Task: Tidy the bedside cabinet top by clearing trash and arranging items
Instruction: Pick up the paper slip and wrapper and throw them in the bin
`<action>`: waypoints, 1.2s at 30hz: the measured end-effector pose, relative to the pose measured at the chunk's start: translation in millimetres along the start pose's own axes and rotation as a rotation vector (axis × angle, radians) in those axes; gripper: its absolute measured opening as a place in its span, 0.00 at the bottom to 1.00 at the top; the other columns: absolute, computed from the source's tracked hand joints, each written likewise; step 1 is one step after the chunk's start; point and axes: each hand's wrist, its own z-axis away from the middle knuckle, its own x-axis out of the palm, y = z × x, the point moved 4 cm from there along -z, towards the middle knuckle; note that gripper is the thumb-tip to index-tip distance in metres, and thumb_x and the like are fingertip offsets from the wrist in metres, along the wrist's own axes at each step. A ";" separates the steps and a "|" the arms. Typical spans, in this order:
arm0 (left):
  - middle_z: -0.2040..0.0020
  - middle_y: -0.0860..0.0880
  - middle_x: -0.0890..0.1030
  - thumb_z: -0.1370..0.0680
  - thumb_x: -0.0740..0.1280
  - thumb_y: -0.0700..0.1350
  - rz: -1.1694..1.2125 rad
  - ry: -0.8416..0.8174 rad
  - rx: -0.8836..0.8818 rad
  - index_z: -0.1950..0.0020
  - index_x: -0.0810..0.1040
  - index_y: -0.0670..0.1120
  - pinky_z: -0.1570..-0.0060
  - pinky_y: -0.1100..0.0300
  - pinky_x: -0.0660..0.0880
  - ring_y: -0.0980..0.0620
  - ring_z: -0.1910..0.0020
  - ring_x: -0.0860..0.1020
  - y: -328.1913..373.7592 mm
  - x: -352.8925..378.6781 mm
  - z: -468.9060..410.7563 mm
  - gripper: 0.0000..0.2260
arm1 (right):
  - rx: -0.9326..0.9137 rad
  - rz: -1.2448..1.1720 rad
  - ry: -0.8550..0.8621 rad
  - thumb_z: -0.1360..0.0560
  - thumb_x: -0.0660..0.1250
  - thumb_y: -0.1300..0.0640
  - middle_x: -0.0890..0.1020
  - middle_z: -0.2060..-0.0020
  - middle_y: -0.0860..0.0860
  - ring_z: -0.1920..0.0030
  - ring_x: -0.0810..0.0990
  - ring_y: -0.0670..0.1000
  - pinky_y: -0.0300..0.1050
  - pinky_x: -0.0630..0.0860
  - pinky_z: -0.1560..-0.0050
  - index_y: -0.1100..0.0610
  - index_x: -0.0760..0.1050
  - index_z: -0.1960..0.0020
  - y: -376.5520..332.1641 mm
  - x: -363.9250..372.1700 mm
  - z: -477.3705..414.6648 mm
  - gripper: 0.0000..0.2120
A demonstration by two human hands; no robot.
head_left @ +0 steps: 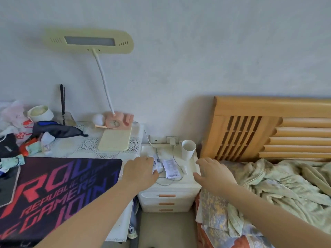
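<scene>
- Barely begun: wrappers (pixel 170 167), cable (pixel 176 158), paper cup (pixel 188 149) cluttering cabinet top (pixel 193 164).
- Left hand (pixel 141 170) touching wrappers, grip unclear.
- Right hand (pixel 214 171) spread, holding nothing.

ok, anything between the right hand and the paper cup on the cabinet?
Nothing visible. The right hand hovers open at the cabinet's right edge, and the white cup stands at the back right corner with bare top between them. The charger cable runs left of the cup, off that path.
</scene>
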 end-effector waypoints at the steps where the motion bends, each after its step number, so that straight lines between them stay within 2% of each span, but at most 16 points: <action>1: 0.47 0.48 0.79 0.24 0.57 0.53 0.005 -0.012 0.010 0.44 0.74 0.47 0.59 0.56 0.66 0.45 0.49 0.77 -5.2 10.4 -13.3 0.15 | 0.028 -0.014 -0.026 0.24 0.57 0.44 0.74 0.38 0.47 0.40 0.73 0.51 0.48 0.70 0.42 0.51 0.66 0.33 3.1 11.8 -12.3 0.22; 7: 0.47 0.48 0.79 0.25 0.58 0.51 0.062 -0.089 0.020 0.44 0.75 0.47 0.60 0.57 0.66 0.45 0.50 0.77 -28.4 72.8 -77.6 0.13 | 0.149 -0.069 -0.154 0.23 0.58 0.45 0.74 0.38 0.48 0.42 0.74 0.52 0.46 0.72 0.46 0.50 0.65 0.32 16.7 76.8 -68.6 0.21; 13: 0.51 0.49 0.80 0.24 0.58 0.53 0.111 -0.141 -0.020 0.46 0.76 0.47 0.58 0.55 0.75 0.46 0.54 0.79 -34.5 142.6 -124.3 0.14 | 0.204 -0.082 -0.227 0.23 0.57 0.45 0.72 0.37 0.48 0.42 0.73 0.52 0.47 0.73 0.47 0.51 0.65 0.33 39.2 133.5 -114.2 0.21; 17: 0.50 0.49 0.81 0.23 0.58 0.53 0.151 -0.167 -0.059 0.45 0.76 0.46 0.60 0.58 0.71 0.47 0.53 0.79 -23.1 186.5 -149.9 0.15 | 0.265 -0.121 -0.234 0.24 0.58 0.46 0.73 0.38 0.49 0.43 0.74 0.53 0.48 0.74 0.49 0.51 0.66 0.34 63.2 164.0 -143.3 0.20; 21: 0.56 0.50 0.79 0.22 0.57 0.54 0.140 -0.265 -0.097 0.48 0.76 0.46 0.62 0.59 0.71 0.49 0.59 0.77 -8.0 228.9 -168.8 0.14 | 0.304 -0.132 -0.264 0.24 0.59 0.46 0.74 0.40 0.50 0.47 0.76 0.53 0.49 0.76 0.51 0.52 0.67 0.36 88.7 198.6 -168.6 0.18; 24: 0.59 0.49 0.78 0.23 0.56 0.55 0.141 -0.314 -0.167 0.55 0.73 0.46 0.63 0.59 0.70 0.48 0.61 0.76 -0.6 254.7 -178.8 0.14 | 0.334 -0.132 -0.292 0.24 0.60 0.46 0.73 0.39 0.50 0.44 0.75 0.54 0.50 0.76 0.51 0.52 0.66 0.35 106.2 226.4 -187.0 0.20; 26: 0.62 0.50 0.75 0.23 0.56 0.56 0.152 -0.324 -0.248 0.60 0.68 0.48 0.64 0.59 0.68 0.48 0.63 0.73 1.3 268.2 -184.0 0.14 | 0.361 -0.183 -0.307 0.24 0.62 0.46 0.73 0.38 0.50 0.42 0.75 0.54 0.50 0.76 0.50 0.52 0.66 0.34 114.4 244.8 -197.4 0.21; 28: 0.64 0.50 0.75 0.23 0.56 0.58 0.163 -0.342 -0.334 0.62 0.68 0.48 0.64 0.59 0.69 0.48 0.63 0.74 1.8 279.7 -187.7 0.16 | 0.383 -0.260 -0.310 0.25 0.63 0.47 0.74 0.38 0.49 0.42 0.75 0.54 0.50 0.76 0.50 0.52 0.66 0.34 119.3 261.7 -204.0 0.22; 30: 0.63 0.48 0.77 0.24 0.57 0.60 0.179 -0.348 -0.413 0.62 0.73 0.46 0.63 0.59 0.70 0.46 0.61 0.77 1.4 289.7 -191.1 0.19 | 0.389 -0.290 -0.289 0.25 0.64 0.47 0.74 0.39 0.49 0.44 0.76 0.53 0.50 0.77 0.51 0.52 0.67 0.34 121.7 274.2 -207.6 0.21; 32: 0.59 0.47 0.80 0.24 0.57 0.60 0.203 -0.349 -0.468 0.58 0.77 0.46 0.61 0.57 0.72 0.45 0.57 0.79 2.4 297.7 -193.2 0.20 | 0.391 -0.293 -0.259 0.25 0.64 0.46 0.75 0.40 0.48 0.45 0.76 0.53 0.50 0.77 0.52 0.52 0.67 0.35 123.3 282.5 -209.8 0.21; 36: 0.57 0.47 0.82 0.24 0.59 0.57 0.227 -0.350 -0.502 0.57 0.78 0.45 0.60 0.56 0.73 0.44 0.57 0.80 5.4 309.9 -193.5 0.17 | 0.391 -0.278 -0.206 0.23 0.62 0.49 0.78 0.44 0.49 0.47 0.78 0.53 0.49 0.77 0.54 0.51 0.70 0.38 127.4 289.5 -215.8 0.15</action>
